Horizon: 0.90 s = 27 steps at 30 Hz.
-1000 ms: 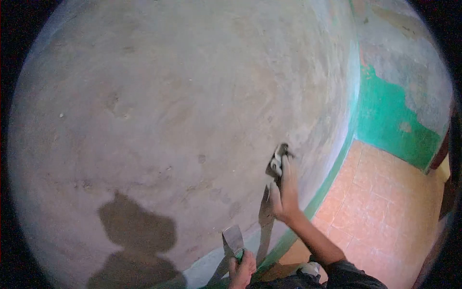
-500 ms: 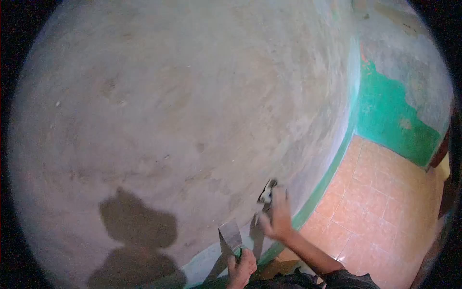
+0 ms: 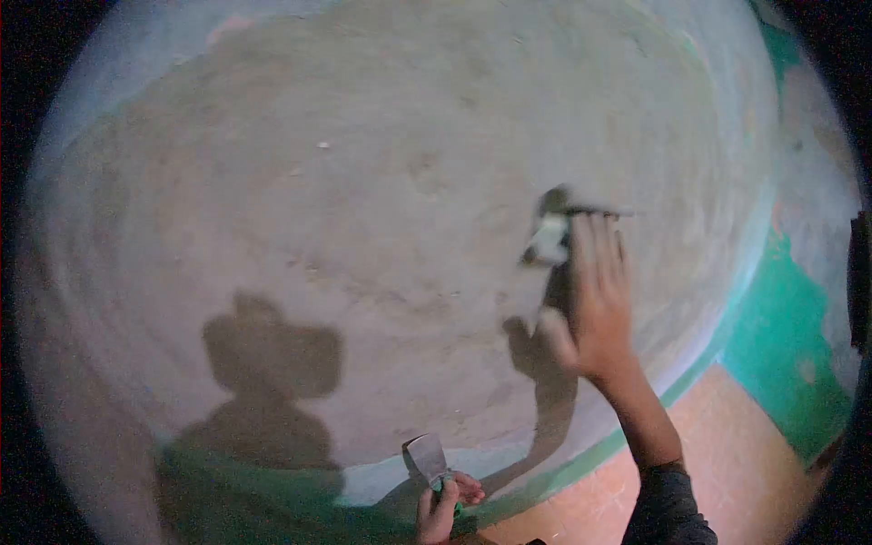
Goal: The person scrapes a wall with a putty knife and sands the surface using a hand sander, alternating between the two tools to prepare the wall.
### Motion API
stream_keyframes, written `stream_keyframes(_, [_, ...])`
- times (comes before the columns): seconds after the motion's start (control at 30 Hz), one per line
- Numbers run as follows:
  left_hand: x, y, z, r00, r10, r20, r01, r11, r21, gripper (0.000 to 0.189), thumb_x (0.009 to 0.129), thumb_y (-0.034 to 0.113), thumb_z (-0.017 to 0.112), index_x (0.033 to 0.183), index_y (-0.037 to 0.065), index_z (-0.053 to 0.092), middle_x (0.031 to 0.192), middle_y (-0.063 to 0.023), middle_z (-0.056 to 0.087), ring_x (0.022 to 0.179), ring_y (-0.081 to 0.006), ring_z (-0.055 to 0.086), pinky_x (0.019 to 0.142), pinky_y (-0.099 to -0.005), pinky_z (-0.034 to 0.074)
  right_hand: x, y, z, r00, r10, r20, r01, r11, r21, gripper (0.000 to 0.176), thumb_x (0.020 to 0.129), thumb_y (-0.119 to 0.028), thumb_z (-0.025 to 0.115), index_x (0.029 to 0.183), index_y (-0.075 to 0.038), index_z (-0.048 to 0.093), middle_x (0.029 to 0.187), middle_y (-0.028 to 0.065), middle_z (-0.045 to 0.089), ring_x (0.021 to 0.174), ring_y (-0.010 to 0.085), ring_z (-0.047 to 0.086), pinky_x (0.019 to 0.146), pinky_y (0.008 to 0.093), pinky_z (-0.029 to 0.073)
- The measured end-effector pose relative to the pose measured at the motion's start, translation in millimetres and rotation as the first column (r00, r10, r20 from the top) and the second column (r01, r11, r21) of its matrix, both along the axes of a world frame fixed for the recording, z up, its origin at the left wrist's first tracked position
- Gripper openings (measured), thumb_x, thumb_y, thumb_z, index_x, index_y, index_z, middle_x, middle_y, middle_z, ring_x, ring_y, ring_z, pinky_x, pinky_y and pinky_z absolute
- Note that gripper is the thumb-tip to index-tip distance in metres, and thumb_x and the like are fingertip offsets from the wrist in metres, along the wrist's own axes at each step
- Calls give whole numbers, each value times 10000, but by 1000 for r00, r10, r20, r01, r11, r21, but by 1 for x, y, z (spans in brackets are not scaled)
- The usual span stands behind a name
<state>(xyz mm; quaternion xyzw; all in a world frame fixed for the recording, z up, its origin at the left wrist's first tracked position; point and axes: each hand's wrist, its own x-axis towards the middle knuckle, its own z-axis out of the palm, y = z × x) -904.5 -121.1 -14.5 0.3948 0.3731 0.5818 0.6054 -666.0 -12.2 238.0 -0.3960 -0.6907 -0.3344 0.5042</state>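
My left hand (image 3: 445,505) grips a putty knife (image 3: 425,457) by its green handle, low in the view, with the wide metal blade pointing up near the wall. Higher and to the right, my right hand (image 3: 599,304) lies against the wall with its fingers stretched upward. Under those fingers it holds what looks like a folded piece of sandpaper (image 3: 549,240), pale with dark edges and blurred by motion. The part beneath the palm is hidden. In front of me is a scraped grey-brown wall (image 3: 381,209) with small pits and marks.
A green painted band (image 3: 599,463) runs along the wall's foot. Peeling green paint (image 3: 790,345) covers part of the side wall at right. Orange floor tiles (image 3: 727,436) lie below. My shadow falls on the wall at left.
My right hand has swept upward along the wall with the sandpaper. The view has shifted, so more upper wall and less floor show. My left hand still holds the putty knife low down.
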Motion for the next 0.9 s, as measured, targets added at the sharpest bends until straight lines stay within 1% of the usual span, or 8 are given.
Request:
stream_keyframes(0.13, [-26, 28, -81, 997, -83, -9, 83, 991, 106, 376, 988, 395, 480, 972, 23, 530, 787, -128, 610, 641, -269, 622, 620, -403, 514, -32, -21, 18, 841, 208, 499, -151, 976, -154, 791, 838, -522, 533, 1413, -2, 372, 1418, 199, 434, 1317, 377, 402, 1112, 562, 206])
stream_keyframes(0.17, [-33, 36, -102, 993, -121, 5, 118, 975, 189, 379, 987, 403, 479, 954, 29, 525, 760, -121, 603, 630, -263, 616, 599, -386, 507, -30, -15, 33, 890, 124, 438, -80, 990, -118, 749, 841, -498, 545, 1412, -38, 396, 1407, 176, 455, 1307, 358, 421, 1114, 538, 221])
stream_keyframes(0.27, [4, -7, -28, 955, 288, 69, -290, 957, 28, 382, 986, 425, 469, 896, 54, 492, 627, -79, 531, 560, -234, 563, 521, -341, 455, -35, -2, 76, 985, -68, 161, 28, 972, 234, 719, 843, -512, 549, 1406, -83, 426, 1387, 161, 482, 1294, 324, 447, 1116, 516, 228])
stream_keyframes(0.4, [17, -20, 2, 916, 384, 114, -397, 910, 121, 383, 989, 436, 453, 870, 72, 462, 618, -68, 490, 507, -208, 501, 469, -323, 412, -64, -25, 61, 744, 195, 639, -209, 976, -55, 740, 865, -545, 529, 1416, -68, 402, 1401, 161, 465, 1314, 321, 420, 1114, 528, 227])
stream_keyframes(0.57, [-10, -35, 22, 860, 467, 205, -491, 867, 83, 276, 1007, 325, 441, 1042, 53, 408, 737, -58, 440, 568, -193, 523, 491, -337, 423, -68, -28, 98, 911, -78, 405, -3, 980, 197, 721, 861, -468, 533, 1416, -32, 385, 1422, 176, 438, 1346, 328, 383, 1124, 529, 214])
stream_keyframes(0.7, [-27, -38, 20, 813, 561, 155, -578, 810, 103, 348, 977, 413, 472, 990, 65, 466, 669, -55, 496, 514, -177, 515, 446, -315, 407, -83, -28, 61, 722, 256, 643, -262, 961, -89, 669, 864, -411, 555, 1412, -61, 399, 1434, 165, 429, 1354, 318, 375, 1139, 522, 188])
stream_keyframes(0.8, [-40, -45, 38, 789, 615, 3, -607, 778, 162, 326, 972, 396, 472, 992, 70, 465, 694, -49, 491, 520, -170, 510, 442, -316, 405, -102, -29, 69, 729, 257, 634, -298, 954, -45, 651, 871, -394, 560, 1415, -73, 399, 1433, 158, 432, 1346, 314, 387, 1143, 516, 182])
stream_keyframes(0.9, [-49, -39, 20, 790, 613, 12, -604, 776, 182, 288, 975, 363, 462, 996, 76, 465, 706, -47, 481, 532, -165, 509, 439, -318, 404, -126, -20, 75, 904, 145, 402, -224, 962, 156, 600, 886, -305, 568, 1406, -58, 402, 1398, 160, 471, 1317, 312, 424, 1132, 507, 209])
